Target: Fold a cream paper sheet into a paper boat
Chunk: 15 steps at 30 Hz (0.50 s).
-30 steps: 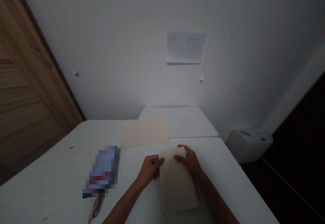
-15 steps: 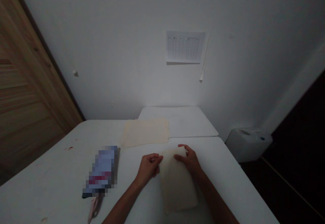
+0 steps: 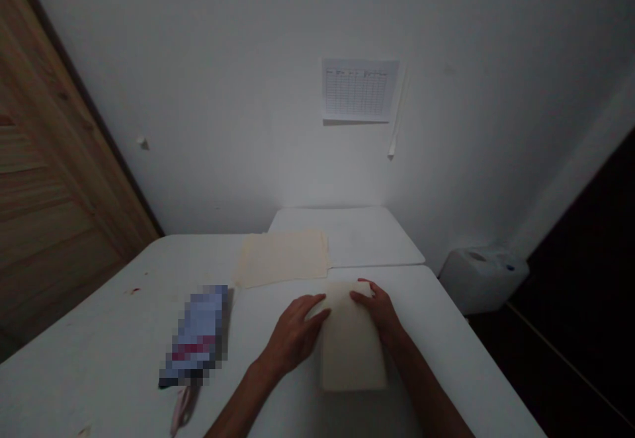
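Cream sheet (image 3: 353,352), cloth or thick paper, material not settled by the view: lies flat on the white folding table (image 3: 99,319), squared to the near edge of the far table join, long side running toward the wearer; its far end sits under both hands; left hand (image 3: 295,335): released, palm down, fingers spread over the sheet's near-left corner, not clenched; right hand (image 3: 377,309): open, fingers laid over the far right edge, no pinch visible; state of the piece: appears doubled into a neat rectangle with its edges aligned, though any layers are hard to make out in the dim light; second cream sheet (image 3: 282,259): lies flat and spread, further off, untouched, well clear of both hands and overlapping the join with a second white table (image 3: 372,236); pixelated packet (image 3: 198,335): blurred beyond identification, on the table left of the left hand, near but apart from it; pale pink strap (image 3: 181,411): trails from the packet's near end; nothing lies between the hands and the sheet; also present: red speck (image 3: 133,290) on the tabletop; wooden door (image 3: 54,186) at left; printed paper chart (image 3: 360,90) on the wall; white plastic container (image 3: 483,279) beyond the table's right side.
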Available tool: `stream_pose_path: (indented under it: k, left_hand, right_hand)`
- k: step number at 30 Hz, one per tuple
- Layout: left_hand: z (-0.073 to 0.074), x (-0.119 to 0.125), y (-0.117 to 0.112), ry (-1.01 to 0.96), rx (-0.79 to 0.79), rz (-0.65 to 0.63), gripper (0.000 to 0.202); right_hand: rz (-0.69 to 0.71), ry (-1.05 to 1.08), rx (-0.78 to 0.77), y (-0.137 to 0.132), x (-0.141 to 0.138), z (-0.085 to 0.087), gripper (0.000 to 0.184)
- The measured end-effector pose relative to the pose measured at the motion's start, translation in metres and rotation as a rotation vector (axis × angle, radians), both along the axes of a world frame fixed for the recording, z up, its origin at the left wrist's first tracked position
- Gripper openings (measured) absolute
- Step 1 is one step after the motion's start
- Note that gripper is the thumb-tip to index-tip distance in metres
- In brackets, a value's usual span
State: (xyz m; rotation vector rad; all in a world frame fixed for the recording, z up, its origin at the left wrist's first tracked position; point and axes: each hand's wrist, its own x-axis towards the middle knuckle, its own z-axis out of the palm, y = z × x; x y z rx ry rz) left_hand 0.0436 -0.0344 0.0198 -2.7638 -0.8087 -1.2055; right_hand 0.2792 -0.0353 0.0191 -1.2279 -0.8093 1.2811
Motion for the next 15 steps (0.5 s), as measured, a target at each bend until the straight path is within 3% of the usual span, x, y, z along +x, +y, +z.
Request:
stream_pose_path:
  k: [3, 7, 11, 13, 15]
  left_hand:
    - [0.000, 0.002, -0.003, 0.040, 0.089, -0.056, 0.030]
    - [0.004, 0.006, -0.005, -0.129, 0.036, -0.133, 0.031]
    - [0.019, 0.010, -0.010, -0.382, -0.242, -0.087, 0.018]
    - [0.028, 0.012, -0.013, -0.509, -0.439, 0.095, 0.015]
    - [0.034, 0.013, -0.014, -0.591, -0.653, 0.186, 0.026]
  right_hand:
    - [0.005, 0.007, -0.008, 0.001, 0.002, -0.003, 0.068]
    - [-0.003, -0.072, -0.002, 0.004, 0.002, -0.004, 0.068]
    - [-0.044, -0.197, 0.164, 0.007, 0.001, 0.007, 0.058]
    - [0.001, -0.211, 0.251, 0.004, 0.001, 0.014, 0.052]
    - [0.085, -0.176, 0.283, 0.000, 0.001, 0.019, 0.050]
